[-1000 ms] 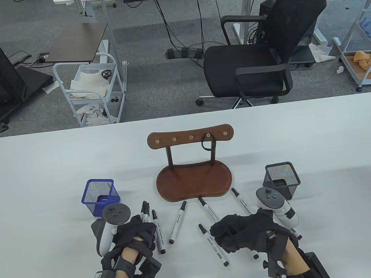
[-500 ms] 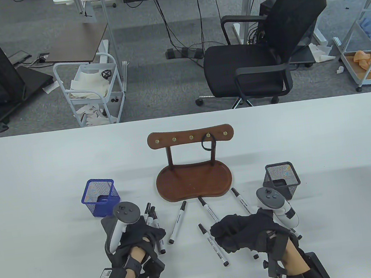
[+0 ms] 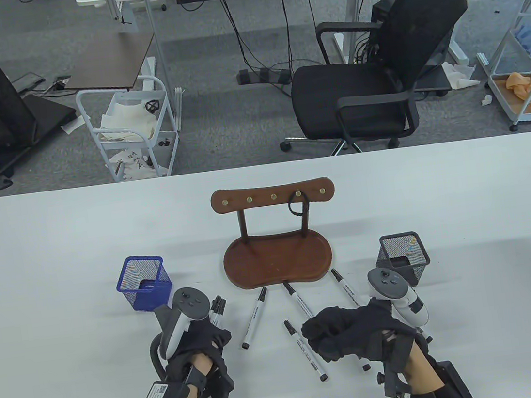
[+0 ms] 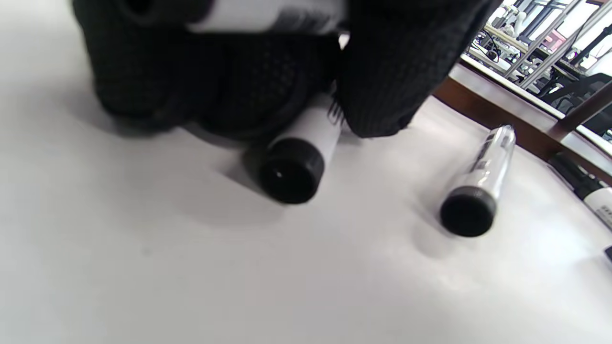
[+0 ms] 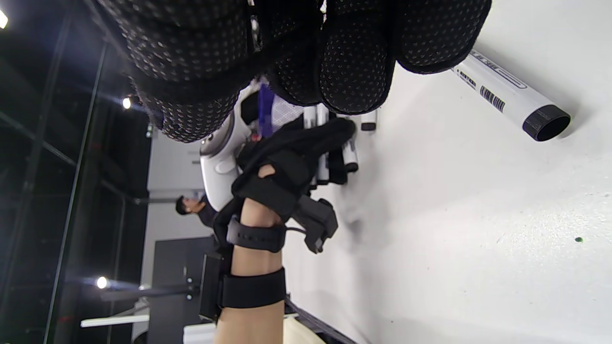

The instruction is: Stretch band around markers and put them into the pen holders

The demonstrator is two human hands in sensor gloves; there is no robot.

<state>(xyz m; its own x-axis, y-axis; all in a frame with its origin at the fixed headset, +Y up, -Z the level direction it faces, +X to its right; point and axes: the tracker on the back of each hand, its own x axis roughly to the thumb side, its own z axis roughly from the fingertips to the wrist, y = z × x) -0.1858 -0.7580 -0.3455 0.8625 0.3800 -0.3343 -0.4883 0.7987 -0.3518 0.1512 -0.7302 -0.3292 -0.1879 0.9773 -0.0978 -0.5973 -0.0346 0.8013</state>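
Two pen holders [image 3: 145, 282] [image 3: 402, 251] stand empty; left hand [image 3: 201, 342] grips bunched markers [image 3: 218, 309], right hand [image 3: 346, 330] curled empty at five o'clock.

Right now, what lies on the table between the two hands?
In the table view, two loose markers: one slants nearer the left hand, the other lies just beside the right hand. Otherwise bare white table.

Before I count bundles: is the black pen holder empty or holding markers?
No markers stand out of the black pen holder; a dark shape lies at its bottom, so cannot tell.

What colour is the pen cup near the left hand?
Blue mesh pen cup, clearest in the table view.
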